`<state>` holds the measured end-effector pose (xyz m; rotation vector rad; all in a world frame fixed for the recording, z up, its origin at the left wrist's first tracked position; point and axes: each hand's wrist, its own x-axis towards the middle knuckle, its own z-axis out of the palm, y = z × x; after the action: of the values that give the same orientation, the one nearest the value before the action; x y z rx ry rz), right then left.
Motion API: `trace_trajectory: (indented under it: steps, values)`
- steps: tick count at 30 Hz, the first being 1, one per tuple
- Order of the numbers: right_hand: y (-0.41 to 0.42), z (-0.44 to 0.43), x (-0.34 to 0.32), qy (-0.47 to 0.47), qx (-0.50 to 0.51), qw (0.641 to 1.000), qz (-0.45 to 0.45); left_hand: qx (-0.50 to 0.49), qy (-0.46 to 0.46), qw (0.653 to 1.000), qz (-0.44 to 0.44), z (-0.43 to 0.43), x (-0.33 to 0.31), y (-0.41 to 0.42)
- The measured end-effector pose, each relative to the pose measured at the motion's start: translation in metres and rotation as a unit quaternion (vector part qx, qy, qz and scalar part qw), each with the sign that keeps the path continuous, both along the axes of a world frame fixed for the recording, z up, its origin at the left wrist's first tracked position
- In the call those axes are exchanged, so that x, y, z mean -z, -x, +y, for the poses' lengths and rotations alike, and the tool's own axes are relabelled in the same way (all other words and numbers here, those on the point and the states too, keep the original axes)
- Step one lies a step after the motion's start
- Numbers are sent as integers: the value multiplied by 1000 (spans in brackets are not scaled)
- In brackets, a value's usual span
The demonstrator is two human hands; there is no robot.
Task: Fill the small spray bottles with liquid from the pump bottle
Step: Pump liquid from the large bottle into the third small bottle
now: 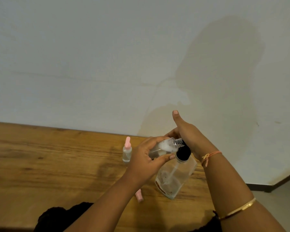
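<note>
Left hand grips small spray bottle, thumb and fingers pinching round its body, held above the table. The bottle lies nearly on its side, open threaded neck pointing right, right up against the black pump top. It is clear plastic with no cap; white foam sits near the shoulder, with some clear liquid lower down.

Right hand sits over the pump top, thumb sticking straight up. Its other fingers are mostly hidden behind the small bottle, so can't tell if they curl or lie flat.

Pump bottle stands on the table, near its right end, tilted toward the left hand. It has a clear flat-sided body, a dip tube visible inside and little liquid at the bottom.

Second small bottle stands upright on the table just left of the left hand, clear with a pink spray top on. Pink cap lies on the table, partly under the left forearm.

Orange thread is on the right wrist, gold bangle further up the arm. White wall is behind the table.
</note>
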<state>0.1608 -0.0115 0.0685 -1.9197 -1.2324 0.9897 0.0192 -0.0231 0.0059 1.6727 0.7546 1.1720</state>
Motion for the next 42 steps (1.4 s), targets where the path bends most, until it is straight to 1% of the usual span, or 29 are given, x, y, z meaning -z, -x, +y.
trace_trajectory:
  steps: [2, 6, 12, 22, 26, 31, 37, 42]
  values:
    - [0, 0, 4, 4, 7, 1000, -10, -5, -1, 1000, 15, 1, 3, 0]
    - [0, 1, 8, 2, 15, 1000, -13, -8, -1, 1000, 14, 1, 5, 0]
    - [1, -1, -2, -15, 7, 1000, 24, -4, -13, 1000, -3, -3, -4, 1]
    - [1, 0, 7, 4, 5, 1000, -29, -6, 5, 1000, 4, 0, 5, 0]
    - [3, 0, 1, -11, -3, 1000, -11, -12, 1, 1000, 1, -2, 2, 0]
    - [1, 0, -3, -22, -6, 1000, -21, -8, -10, 1000, -2, -2, -3, 0]
    - [-2, -2, 8, 4, 9, 1000, -29, 5, -2, 1000, 10, -2, 2, 0]
    - [2, -2, -1, -4, 0, 1000, 4, -5, 0, 1000, 1, -1, 1, 0]
